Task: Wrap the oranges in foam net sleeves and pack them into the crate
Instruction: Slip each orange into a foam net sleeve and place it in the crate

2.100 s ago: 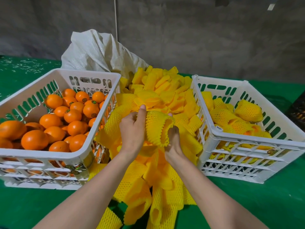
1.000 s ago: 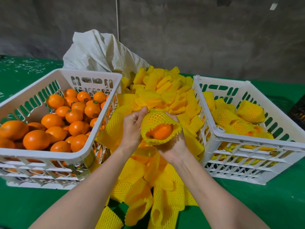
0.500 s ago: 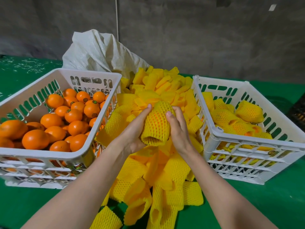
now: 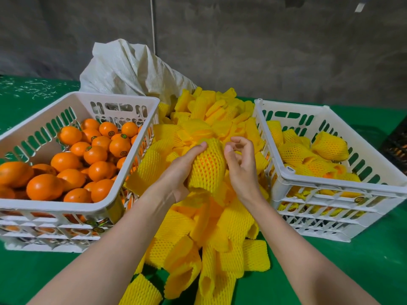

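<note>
Right hand has let go, loosely curled; left hand grips 1 sleeved orange, not yet packed, many bare oranges left at 9 o'clock.

White woven sack on green table, grey wall behind

A rough grey concrete wall, mottled with darker patches, closes the rear; a thin pale line runs straight down it, and a small bright streak shows near its upper right. The table is covered in green cloth, flecked with pale scraps at far left. A crumpled white woven sack stands before the wall, and a dark crate is cut off at the right edge.
</note>
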The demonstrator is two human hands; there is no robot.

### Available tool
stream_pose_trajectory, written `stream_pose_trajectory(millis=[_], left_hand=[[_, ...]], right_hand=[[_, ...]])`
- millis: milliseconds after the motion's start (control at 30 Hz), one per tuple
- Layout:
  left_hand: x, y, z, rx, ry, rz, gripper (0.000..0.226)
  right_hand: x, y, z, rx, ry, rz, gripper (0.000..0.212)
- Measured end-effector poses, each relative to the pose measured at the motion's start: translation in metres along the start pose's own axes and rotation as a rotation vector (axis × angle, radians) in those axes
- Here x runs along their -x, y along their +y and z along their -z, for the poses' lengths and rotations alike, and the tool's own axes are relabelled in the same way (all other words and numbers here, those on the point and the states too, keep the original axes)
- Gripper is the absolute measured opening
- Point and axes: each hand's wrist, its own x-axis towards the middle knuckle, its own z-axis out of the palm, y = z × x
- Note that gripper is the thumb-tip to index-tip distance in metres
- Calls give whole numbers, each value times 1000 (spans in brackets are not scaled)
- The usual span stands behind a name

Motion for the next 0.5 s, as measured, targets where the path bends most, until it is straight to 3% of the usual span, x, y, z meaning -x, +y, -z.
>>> stream_pose_trajectory(millis=[100,233,333,500], left_hand=[[1,2,-3,-32,103,-144,22],[4,-3,-7,-50,116,-227,33],[3,-6,-11,-69,129,-225,40],[2,0,-19,254,30,-90,58]], right_hand=[[12,-1,-3,7,-146,18,25],[19,-6,-8,23,-232,33,44],[21,-10,-8,44,-220,22,50],[21,-20,-6,78,-133,125,65]])
